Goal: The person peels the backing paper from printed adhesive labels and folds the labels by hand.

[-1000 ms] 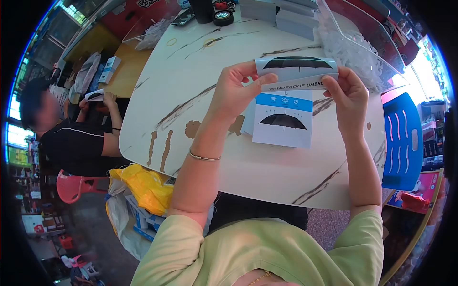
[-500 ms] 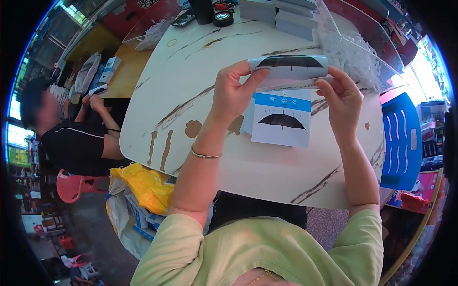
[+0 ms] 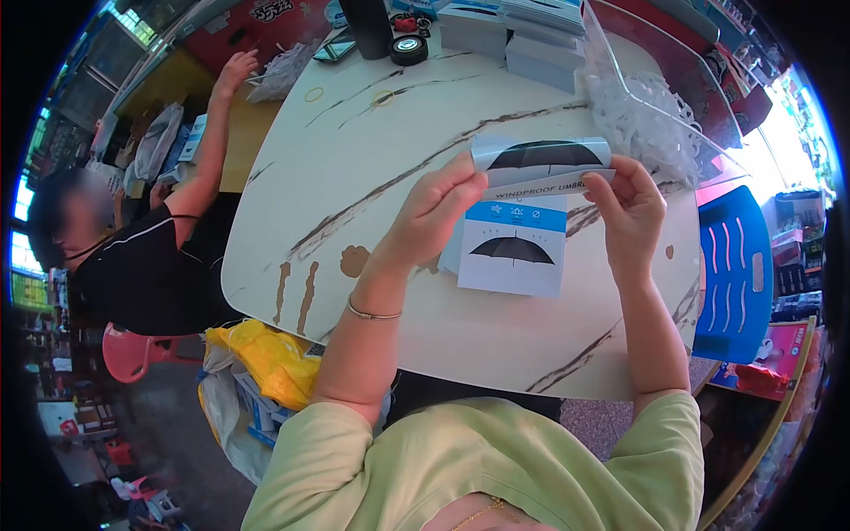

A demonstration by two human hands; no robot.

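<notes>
My left hand (image 3: 434,210) and my right hand (image 3: 632,208) hold the two ends of a curled printed umbrella sheet (image 3: 547,157) above the table. It has a black umbrella picture, and part of the lettering "WINDPROOF UMBR" shows on its lower flap. The fingers of both hands are closed on its ends, with the thumbs on the near side. Below it on the table lies a white and blue printed umbrella piece (image 3: 509,250), resting on something similar that is mostly hidden. Whether these are boxes or flat card I cannot tell.
White boxes (image 3: 474,34) are stacked at the back beside a clear bin (image 3: 651,102) of crinkled plastic. A black bottle (image 3: 367,28), a tape roll (image 3: 409,50) and a phone (image 3: 335,46) stand nearby. A co-worker (image 3: 133,265) sits left; a blue chair (image 3: 735,274) stands right.
The sheet and both hands sit slightly lower in view, and more of the lettering shows. The co-worker's arm has gone up towards the plastic bin at the far left.
</notes>
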